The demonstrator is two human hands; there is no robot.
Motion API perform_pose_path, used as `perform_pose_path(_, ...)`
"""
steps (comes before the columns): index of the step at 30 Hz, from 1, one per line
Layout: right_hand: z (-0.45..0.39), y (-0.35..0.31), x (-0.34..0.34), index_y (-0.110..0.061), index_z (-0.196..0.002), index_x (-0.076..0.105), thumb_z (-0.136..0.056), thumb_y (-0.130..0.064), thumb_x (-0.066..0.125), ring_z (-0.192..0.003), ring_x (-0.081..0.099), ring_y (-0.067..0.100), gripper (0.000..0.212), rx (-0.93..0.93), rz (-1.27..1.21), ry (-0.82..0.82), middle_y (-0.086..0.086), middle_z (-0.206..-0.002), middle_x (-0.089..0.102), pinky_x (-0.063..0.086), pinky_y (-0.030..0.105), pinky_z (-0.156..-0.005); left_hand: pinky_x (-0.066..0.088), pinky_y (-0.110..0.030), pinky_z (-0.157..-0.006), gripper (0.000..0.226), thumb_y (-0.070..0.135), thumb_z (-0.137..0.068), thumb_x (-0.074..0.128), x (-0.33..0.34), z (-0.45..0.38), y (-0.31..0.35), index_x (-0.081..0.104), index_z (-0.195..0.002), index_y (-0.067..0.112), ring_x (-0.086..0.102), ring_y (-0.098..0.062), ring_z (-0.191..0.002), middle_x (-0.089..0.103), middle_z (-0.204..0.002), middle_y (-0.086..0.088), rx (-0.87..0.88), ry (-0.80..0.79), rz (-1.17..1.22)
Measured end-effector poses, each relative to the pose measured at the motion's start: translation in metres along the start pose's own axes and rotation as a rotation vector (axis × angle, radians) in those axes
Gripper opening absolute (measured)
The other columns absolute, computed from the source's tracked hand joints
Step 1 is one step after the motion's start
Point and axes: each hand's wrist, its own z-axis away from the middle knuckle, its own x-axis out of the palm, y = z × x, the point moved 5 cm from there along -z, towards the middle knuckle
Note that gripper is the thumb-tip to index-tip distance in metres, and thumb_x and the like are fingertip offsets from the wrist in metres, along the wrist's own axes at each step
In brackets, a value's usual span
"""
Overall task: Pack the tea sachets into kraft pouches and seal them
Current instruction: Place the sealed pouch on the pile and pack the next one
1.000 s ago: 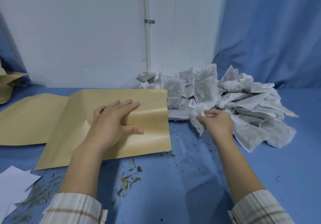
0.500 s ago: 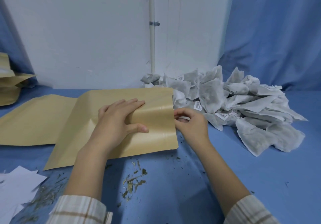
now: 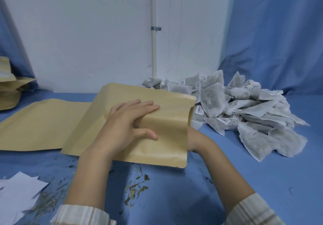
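A flat kraft pouch [image 3: 167, 137] lies on the blue cloth, its mouth facing right and lifted off the table. My left hand [image 3: 125, 125] sits on top of it, fingers laid along the upper wall and thumb on the front, pinching a raised fold between them. My right hand [image 3: 194, 138] is pushed into the pouch mouth; only the wrist and heel show, and the fingers and anything they hold are hidden. A heap of several white tea sachets [image 3: 244, 113] lies just right of the pouch.
A second flat kraft pouch [image 3: 38, 123] lies to the left, partly under the first. More pouches [image 3: 8, 88] are stacked at the far left edge. White paper sheets [image 3: 15, 195] and loose tea crumbs [image 3: 136, 189] lie near me. A white wall with a pipe [image 3: 153, 50] stands behind.
My right hand left the sachet heap with a sachet, reached the pouch mouth and has gone inside. The pouch mouth has lifted. My left hand has stayed on the pouch.
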Motion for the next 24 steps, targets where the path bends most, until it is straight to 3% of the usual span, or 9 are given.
perform_pose_path(2, -0.003, -0.004, -0.001, -0.024, -0.073, 0.045, -0.083, 0.013, 0.053, -0.053, 0.046, -0.018, 0.039, -0.032, 0.017, -0.013, -0.015, -0.070, 0.044, 0.035, 0.000, -0.051, 0.006, -0.010, -0.107, 0.074, 0.062, -0.051, 0.064, -0.004, 0.001, -0.005, 0.050, -0.123, 0.050, 0.027, 0.003, -0.135, 0.042, -0.139, 0.027, -0.020, 0.017, -0.013)
perform_pose_path(5, -0.011, -0.001, -0.011, -0.023, -0.066, 0.059, -0.081, 0.003, 0.056, -0.055, 0.053, -0.007, 0.030, -0.096, 0.023, 0.346, -0.016, -0.058, 0.060, 0.041, 0.017, -0.053, 0.006, -0.020, -0.110, 0.079, 0.064, -0.055, 0.060, -0.007, 0.003, -0.017, 0.049, -0.130, 0.044, 0.024, -0.004, -0.139, 0.039, -0.144, 0.022, -0.062, 0.061, -0.120)
perform_pose_path(8, -0.011, 0.021, -0.025, -0.022, -0.102, 0.069, -0.084, -0.016, 0.056, -0.096, 0.057, 0.015, 0.023, 0.036, 0.360, 0.685, -0.001, -0.099, 0.068, 0.043, 0.027, -0.080, 0.004, -0.025, -0.109, 0.081, 0.064, -0.057, 0.056, -0.009, 0.006, -0.031, 0.046, -0.135, 0.042, 0.021, -0.010, -0.142, 0.035, -0.148, 0.017, -0.125, 0.080, -0.207)
perform_pose_path(11, -0.018, 0.058, -0.024, -0.025, -0.135, 0.043, -0.086, -0.026, 0.051, -0.126, 0.033, 0.025, 0.050, 0.327, 0.746, 0.478, 0.002, -0.136, 0.043, 0.028, 0.033, -0.102, 0.003, -0.025, -0.109, 0.083, 0.065, -0.057, 0.055, -0.011, 0.011, -0.043, 0.044, -0.136, 0.041, 0.021, -0.012, -0.142, 0.034, -0.150, 0.016, -0.180, 0.093, -0.205)
perform_pose_path(13, -0.018, 0.071, -0.025, -0.024, -0.138, 0.035, -0.088, -0.026, 0.047, -0.125, 0.033, 0.028, 0.052, 0.438, 0.817, 0.434, 0.004, -0.136, 0.044, 0.027, 0.038, -0.101, 0.001, -0.024, -0.109, 0.081, 0.064, -0.059, 0.058, -0.010, 0.012, -0.046, 0.044, -0.136, 0.041, 0.019, -0.012, -0.142, 0.033, -0.150, 0.015, -0.187, 0.088, -0.221)
perform_pose_path(15, -0.014, 0.068, -0.032, -0.021, -0.134, 0.042, -0.091, -0.024, 0.044, -0.114, 0.046, 0.030, 0.043, 0.414, 0.860, 0.584, 0.008, -0.121, 0.058, 0.033, 0.037, -0.092, 0.000, -0.024, -0.108, 0.079, 0.059, -0.064, 0.066, -0.008, 0.012, -0.048, 0.043, -0.137, 0.040, 0.018, -0.012, -0.143, 0.031, -0.151, 0.015, -0.188, 0.085, -0.243)
perform_pose_path(19, 0.009, 0.068, -0.057, -0.012, -0.098, 0.057, -0.093, -0.030, 0.045, -0.078, 0.049, 0.028, 0.022, 0.289, 0.114, 0.983, 0.006, -0.079, 0.056, 0.033, 0.034, -0.063, -0.001, -0.025, -0.109, 0.078, 0.055, -0.067, 0.068, -0.006, 0.011, -0.048, 0.042, -0.139, 0.039, 0.016, -0.013, -0.143, 0.030, -0.152, 0.014, -0.196, 0.091, -0.275)
perform_pose_path(21, 0.010, 0.069, -0.059, -0.012, -0.076, 0.053, -0.090, -0.027, 0.051, -0.066, 0.043, 0.021, 0.020, 0.257, -0.293, 0.912, 0.003, -0.068, 0.045, 0.033, 0.031, -0.055, 0.000, -0.026, -0.110, 0.081, 0.060, -0.063, 0.064, -0.006, 0.011, -0.045, 0.042, -0.138, 0.039, 0.017, -0.012, -0.143, 0.030, -0.152, 0.015, -0.190, 0.098, -0.244)
perform_pose_path(24, 0.003, 0.059, -0.044, -0.011, -0.073, 0.059, -0.088, -0.021, 0.058, -0.049, 0.039, 0.012, 0.019, 0.182, -0.493, 0.621, -0.001, -0.057, 0.045, 0.031, 0.021, -0.042, 0.002, -0.026, -0.110, 0.084, 0.064, -0.059, 0.056, -0.007, 0.010, -0.040, 0.043, -0.138, 0.040, 0.018, -0.011, -0.142, 0.031, -0.151, 0.016, -0.168, 0.108, -0.198)
